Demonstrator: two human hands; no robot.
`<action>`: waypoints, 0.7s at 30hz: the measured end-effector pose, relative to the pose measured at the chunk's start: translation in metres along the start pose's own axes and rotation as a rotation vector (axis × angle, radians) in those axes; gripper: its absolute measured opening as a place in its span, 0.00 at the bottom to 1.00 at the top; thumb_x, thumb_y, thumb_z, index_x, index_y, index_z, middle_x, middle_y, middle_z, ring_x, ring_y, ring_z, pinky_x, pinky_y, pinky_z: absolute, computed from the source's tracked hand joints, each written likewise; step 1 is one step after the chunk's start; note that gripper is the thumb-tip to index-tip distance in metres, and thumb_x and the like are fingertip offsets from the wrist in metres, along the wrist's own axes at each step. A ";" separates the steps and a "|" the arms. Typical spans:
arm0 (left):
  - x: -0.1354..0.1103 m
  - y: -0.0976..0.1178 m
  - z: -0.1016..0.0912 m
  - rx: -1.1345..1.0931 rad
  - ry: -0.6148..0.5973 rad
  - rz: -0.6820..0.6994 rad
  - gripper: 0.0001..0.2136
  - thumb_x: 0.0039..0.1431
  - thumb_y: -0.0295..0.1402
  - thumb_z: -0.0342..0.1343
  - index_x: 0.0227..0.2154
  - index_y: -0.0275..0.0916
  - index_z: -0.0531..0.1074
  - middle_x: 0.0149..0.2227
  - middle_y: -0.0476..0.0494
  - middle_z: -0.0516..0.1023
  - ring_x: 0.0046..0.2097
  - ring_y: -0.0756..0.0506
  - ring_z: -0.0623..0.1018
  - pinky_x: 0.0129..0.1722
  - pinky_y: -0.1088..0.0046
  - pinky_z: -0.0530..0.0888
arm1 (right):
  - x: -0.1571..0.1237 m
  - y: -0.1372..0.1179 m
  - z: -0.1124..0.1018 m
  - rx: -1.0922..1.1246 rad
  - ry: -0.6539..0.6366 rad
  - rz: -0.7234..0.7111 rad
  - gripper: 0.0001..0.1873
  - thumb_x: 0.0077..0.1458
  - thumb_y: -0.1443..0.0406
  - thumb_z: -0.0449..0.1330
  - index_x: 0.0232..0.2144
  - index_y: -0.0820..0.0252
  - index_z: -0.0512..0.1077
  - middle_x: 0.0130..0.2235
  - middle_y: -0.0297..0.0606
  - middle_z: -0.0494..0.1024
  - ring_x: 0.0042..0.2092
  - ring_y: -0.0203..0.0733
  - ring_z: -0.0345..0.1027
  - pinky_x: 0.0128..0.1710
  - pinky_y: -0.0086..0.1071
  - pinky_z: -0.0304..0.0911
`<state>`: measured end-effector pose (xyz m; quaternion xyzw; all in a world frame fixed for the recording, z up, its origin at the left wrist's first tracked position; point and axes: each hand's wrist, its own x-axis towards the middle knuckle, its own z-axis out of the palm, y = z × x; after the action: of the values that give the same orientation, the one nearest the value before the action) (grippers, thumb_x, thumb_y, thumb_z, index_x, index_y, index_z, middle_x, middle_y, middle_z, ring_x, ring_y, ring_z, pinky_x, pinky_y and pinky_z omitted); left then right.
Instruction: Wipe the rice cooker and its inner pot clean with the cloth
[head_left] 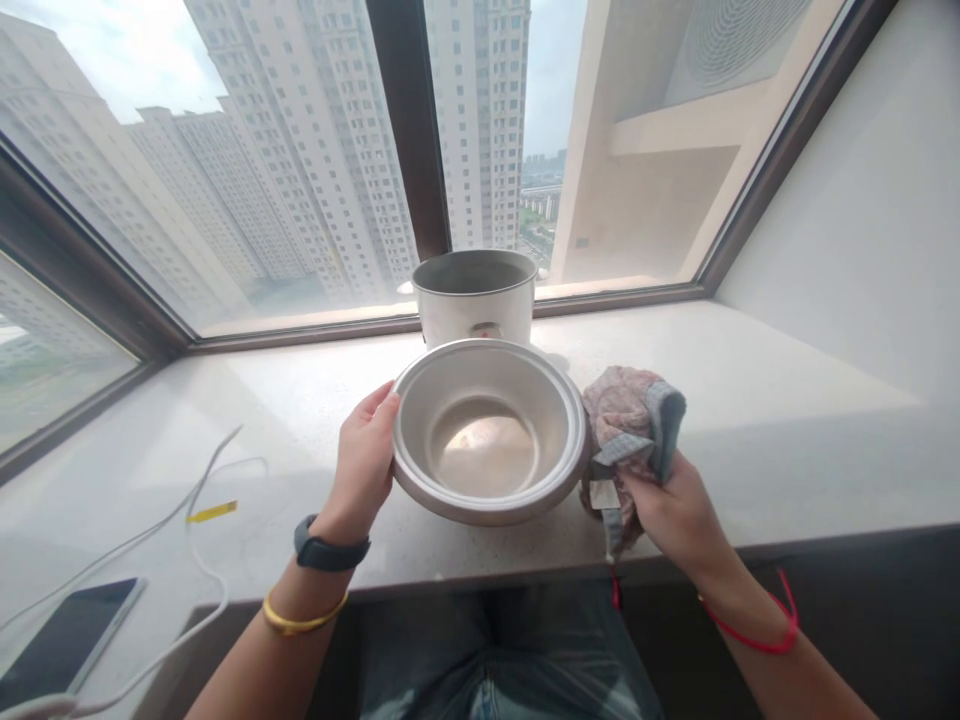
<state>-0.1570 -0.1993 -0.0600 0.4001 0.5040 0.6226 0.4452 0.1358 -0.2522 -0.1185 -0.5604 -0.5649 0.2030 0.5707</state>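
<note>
My left hand point(365, 460) grips the left rim of a metal inner pot point(487, 430), held tilted toward me above the front of the windowsill so its empty inside shows. My right hand point(675, 510) is closed around a crumpled pink and grey cloth point(630, 420), which presses against the pot's right rim. Behind the pot, a white rice cooker body point(474, 298) stands open on the sill by the window.
The pale stone windowsill point(750, 400) ends in a front edge near my lap. A phone point(67, 635) lies at the lower left with white cables point(202, 520) curling across the sill. Large window panes rise behind, and a white wall is at the right.
</note>
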 end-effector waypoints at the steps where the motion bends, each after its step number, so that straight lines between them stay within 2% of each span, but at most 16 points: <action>1: 0.003 -0.001 -0.002 0.009 -0.027 -0.020 0.24 0.52 0.42 0.66 0.50 0.33 0.77 0.37 0.41 0.82 0.34 0.46 0.79 0.35 0.72 0.75 | -0.004 0.007 0.007 0.072 0.055 0.108 0.14 0.50 0.61 0.64 0.40 0.60 0.79 0.40 0.43 0.82 0.43 0.51 0.76 0.46 0.42 0.71; 3: 0.005 -0.001 -0.010 0.105 -0.079 -0.067 0.27 0.53 0.47 0.63 0.52 0.33 0.76 0.35 0.41 0.81 0.31 0.46 0.78 0.31 0.72 0.74 | -0.009 0.016 0.017 0.213 0.129 0.275 0.15 0.46 0.59 0.67 0.37 0.61 0.79 0.37 0.43 0.83 0.41 0.51 0.76 0.44 0.41 0.71; 5: 0.003 0.003 -0.018 0.355 -0.072 -0.058 0.32 0.57 0.53 0.58 0.57 0.33 0.72 0.36 0.38 0.80 0.30 0.44 0.77 0.29 0.69 0.74 | -0.011 0.019 0.023 0.348 0.165 0.360 0.16 0.43 0.59 0.70 0.35 0.62 0.80 0.35 0.42 0.83 0.39 0.50 0.76 0.41 0.40 0.71; 7: -0.005 0.009 -0.025 0.721 -0.012 0.099 0.38 0.60 0.57 0.53 0.63 0.32 0.66 0.46 0.29 0.77 0.38 0.38 0.79 0.36 0.59 0.77 | -0.011 0.017 0.025 0.452 0.216 0.390 0.16 0.41 0.60 0.71 0.33 0.63 0.80 0.33 0.41 0.82 0.36 0.47 0.76 0.36 0.37 0.71; 8: -0.011 0.013 -0.027 0.894 -0.014 0.241 0.41 0.59 0.59 0.52 0.65 0.32 0.65 0.52 0.25 0.74 0.45 0.34 0.78 0.44 0.51 0.76 | -0.010 0.015 0.025 0.489 0.254 0.397 0.16 0.40 0.60 0.72 0.32 0.63 0.80 0.33 0.40 0.82 0.35 0.45 0.75 0.35 0.35 0.71; 9: -0.017 0.016 -0.027 1.039 -0.081 0.404 0.41 0.57 0.61 0.54 0.65 0.34 0.65 0.58 0.23 0.70 0.52 0.30 0.75 0.52 0.44 0.71 | -0.010 0.013 0.024 0.520 0.299 0.406 0.16 0.38 0.61 0.73 0.31 0.63 0.79 0.33 0.40 0.82 0.34 0.44 0.75 0.34 0.34 0.71; 10: -0.023 0.020 -0.025 1.145 -0.226 0.563 0.40 0.56 0.61 0.56 0.63 0.37 0.67 0.61 0.25 0.68 0.57 0.28 0.72 0.59 0.38 0.63 | -0.010 0.012 0.024 0.546 0.345 0.416 0.16 0.37 0.62 0.73 0.31 0.63 0.79 0.33 0.39 0.82 0.34 0.43 0.74 0.34 0.33 0.71; 12: -0.033 0.024 -0.017 1.249 -0.650 0.788 0.32 0.55 0.56 0.61 0.58 0.43 0.72 0.56 0.32 0.75 0.57 0.31 0.73 0.65 0.34 0.50 | -0.010 0.010 0.023 0.577 0.413 0.434 0.16 0.35 0.63 0.73 0.30 0.63 0.79 0.34 0.38 0.81 0.34 0.42 0.74 0.33 0.32 0.71; 13: -0.036 0.025 -0.012 1.275 -0.831 0.844 0.25 0.57 0.51 0.62 0.54 0.45 0.75 0.50 0.37 0.79 0.52 0.34 0.77 0.65 0.35 0.50 | -0.012 0.010 0.022 0.579 0.427 0.434 0.16 0.36 0.63 0.73 0.30 0.63 0.79 0.33 0.39 0.81 0.34 0.42 0.74 0.33 0.32 0.71; 14: -0.037 0.025 -0.007 1.302 -0.944 0.877 0.16 0.60 0.45 0.61 0.48 0.44 0.77 0.41 0.41 0.82 0.45 0.39 0.79 0.65 0.39 0.55 | -0.014 0.010 0.021 0.571 0.428 0.427 0.15 0.36 0.63 0.73 0.30 0.64 0.78 0.33 0.39 0.81 0.34 0.43 0.75 0.32 0.32 0.71; 15: -0.037 0.026 -0.003 1.328 -0.985 0.899 0.09 0.63 0.38 0.59 0.42 0.42 0.79 0.34 0.44 0.81 0.38 0.42 0.79 0.61 0.46 0.64 | -0.017 0.011 0.021 0.553 0.412 0.417 0.15 0.38 0.63 0.72 0.30 0.64 0.78 0.33 0.39 0.81 0.34 0.43 0.75 0.32 0.32 0.71; 16: -0.037 0.027 0.000 1.340 -0.968 0.918 0.07 0.64 0.33 0.56 0.35 0.40 0.78 0.28 0.46 0.79 0.32 0.45 0.77 0.53 0.55 0.71 | -0.020 0.012 0.020 0.530 0.388 0.405 0.14 0.39 0.62 0.72 0.30 0.64 0.78 0.33 0.39 0.81 0.34 0.44 0.75 0.31 0.33 0.71; 17: -0.036 0.028 0.002 1.323 -0.918 0.929 0.09 0.64 0.29 0.53 0.29 0.38 0.77 0.24 0.47 0.77 0.28 0.47 0.74 0.42 0.64 0.74 | -0.022 0.012 0.019 0.505 0.354 0.391 0.14 0.41 0.62 0.71 0.30 0.64 0.78 0.32 0.39 0.81 0.33 0.44 0.75 0.30 0.33 0.71; 19: -0.036 0.034 0.002 1.184 -0.774 0.898 0.12 0.64 0.29 0.52 0.25 0.37 0.75 0.21 0.48 0.73 0.23 0.49 0.69 0.27 0.73 0.67 | -0.025 0.008 0.017 0.438 0.283 0.342 0.13 0.45 0.60 0.70 0.30 0.64 0.78 0.30 0.39 0.80 0.31 0.44 0.74 0.29 0.34 0.71; 21: -0.038 0.043 0.000 0.963 -0.578 0.794 0.12 0.63 0.34 0.55 0.25 0.37 0.75 0.20 0.50 0.72 0.23 0.50 0.67 0.24 0.75 0.63 | -0.022 -0.005 0.015 0.344 0.232 0.216 0.11 0.49 0.60 0.68 0.32 0.63 0.79 0.30 0.38 0.80 0.31 0.43 0.74 0.30 0.34 0.71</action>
<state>-0.1526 -0.2399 -0.0196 0.8578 0.4007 0.3136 0.0725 0.1146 -0.2665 -0.1276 -0.5316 -0.3893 0.2906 0.6939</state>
